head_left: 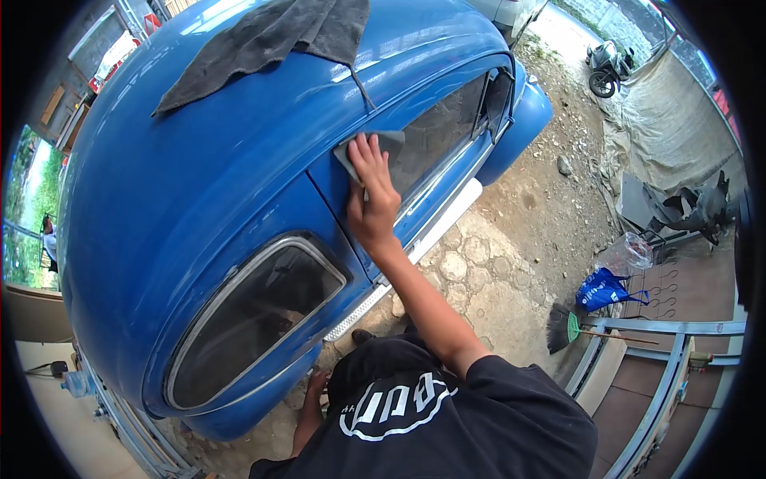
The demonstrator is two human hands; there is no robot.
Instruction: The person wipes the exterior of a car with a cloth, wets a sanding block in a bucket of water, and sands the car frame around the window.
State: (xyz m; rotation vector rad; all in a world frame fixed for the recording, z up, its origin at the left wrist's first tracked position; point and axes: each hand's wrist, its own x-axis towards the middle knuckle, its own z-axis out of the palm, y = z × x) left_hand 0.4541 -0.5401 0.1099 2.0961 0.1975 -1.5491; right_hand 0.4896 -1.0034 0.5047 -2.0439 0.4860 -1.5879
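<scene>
My right hand (373, 191) presses a folded grey cloth (391, 144) against the blue car (239, 160), on the frame beside the door window (435, 136). Its fingers lie together over the cloth, with the thumb at the cloth's lower edge. Low beside the rear fender hangs my left hand (317, 383), small in view; its fingers are too unclear to read. A dark grey cloth (263, 44) is draped over the car's roof. Nearer to me is the rear side window (259, 323).
A white running board (447, 215) juts out below the door. On the right are a broom (562, 327), a blue bag (602, 289), metal frames (678, 327) and dark vehicle parts (694, 209). A motorcycle (608, 68) stands farther back.
</scene>
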